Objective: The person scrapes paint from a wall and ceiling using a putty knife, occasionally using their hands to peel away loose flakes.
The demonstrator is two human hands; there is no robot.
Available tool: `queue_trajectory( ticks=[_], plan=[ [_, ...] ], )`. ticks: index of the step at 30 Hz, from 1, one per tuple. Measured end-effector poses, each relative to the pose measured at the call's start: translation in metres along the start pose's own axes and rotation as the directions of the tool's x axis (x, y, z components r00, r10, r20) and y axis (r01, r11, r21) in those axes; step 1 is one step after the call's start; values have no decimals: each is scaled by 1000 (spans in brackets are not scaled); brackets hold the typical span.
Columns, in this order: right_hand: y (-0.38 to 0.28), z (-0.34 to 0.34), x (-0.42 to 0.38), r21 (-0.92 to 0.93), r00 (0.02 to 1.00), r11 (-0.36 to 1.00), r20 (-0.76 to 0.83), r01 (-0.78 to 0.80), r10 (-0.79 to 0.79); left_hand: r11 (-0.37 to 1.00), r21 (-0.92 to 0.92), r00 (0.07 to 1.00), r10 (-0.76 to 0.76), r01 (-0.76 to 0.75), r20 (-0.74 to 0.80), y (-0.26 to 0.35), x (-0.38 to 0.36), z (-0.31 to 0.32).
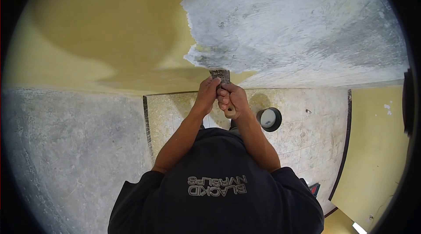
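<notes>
A paint scraper (220,75) with a dark, stained metal blade and a wooden handle is held up against the wall, its blade edge at the border of the bared patch. My right hand (234,98) is wrapped around the handle, whose end with a hole sticks out below the fingers. My left hand (207,95) is closed at the base of the blade, thumb on the metal; its other fingers are mostly hidden. Yellow paint (109,23) covers the wall on the left. To the right spreads a bared grey-white patch (280,28) with a ragged edge.
A black bucket (269,119) with whitish contents stands on the floor, right of my forearms. Paint flakes litter the tiled floor (298,133). A grey wall surface (79,137) lies to the left, a yellow one (370,146) to the right. A red-and-black object (314,189) shows behind my right shoulder.
</notes>
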State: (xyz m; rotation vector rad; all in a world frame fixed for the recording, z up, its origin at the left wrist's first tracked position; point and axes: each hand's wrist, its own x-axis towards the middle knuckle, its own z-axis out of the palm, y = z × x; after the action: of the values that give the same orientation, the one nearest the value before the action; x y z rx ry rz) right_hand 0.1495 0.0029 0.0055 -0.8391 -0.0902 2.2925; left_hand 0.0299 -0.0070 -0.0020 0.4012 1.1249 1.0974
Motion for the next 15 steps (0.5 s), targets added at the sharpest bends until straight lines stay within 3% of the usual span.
queue_trajectory(
  ticks=[4, 5, 7, 8, 9, 10, 11, 12, 13, 14, 15],
  plan=[
    [-7, 1, -11, -67, 1000, 998, 1, -19, 19, 999, -29, 999, 25, -26, -46, -1, -5, 8],
    [-8, 3, -21, -67, 1000, 998, -3, -18, 18, 998, 54, 999, 26, -24, -32, 0, -9, 9],
    [-10, 19, -47, -416, 966, 907, -201, 64, -161, 990, 137, 1000, 26, -23, -14, -7, -7, 10],
    [-5, 8, -52, -416, 965, 907, -209, 61, -161, 957, 250, 986, 163, -147, -41, -23, 1, 8],
    [1, -10, -52, -691, 937, 713, -157, 121, -311, 895, 360, 952, 301, -264, -51, -33, 5, 10],
    [3, -26, -53, -889, 901, 434, -60, 148, -430, 899, 352, 954, 296, -260, -49, -38, 6, 15],
    [1, -40, -52, -979, 853, 76, 126, 190, -507, 836, 498, 965, 262, -232, 9, -42, 6, 20],
    [0, -46, -51, -981, 853, 71, 122, 183, -507, 747, 631, 973, 221, -209, 61, -45, 5, 24],
    [-3, -49, -50, -981, 811, -149, 184, 120, -556, 762, 611, 976, 136, -212, 169, -47, 4, 27],
    [-7, -53, -49, -933, 768, -357, 255, 37, -587, 767, 605, 975, 138, -216, 174, -50, 2, 31],
    [-19, -55, -54, -929, 799, -367, 194, -36, -569, 875, 454, 970, 67, -169, 232, -50, -6, 37]
  ],
)
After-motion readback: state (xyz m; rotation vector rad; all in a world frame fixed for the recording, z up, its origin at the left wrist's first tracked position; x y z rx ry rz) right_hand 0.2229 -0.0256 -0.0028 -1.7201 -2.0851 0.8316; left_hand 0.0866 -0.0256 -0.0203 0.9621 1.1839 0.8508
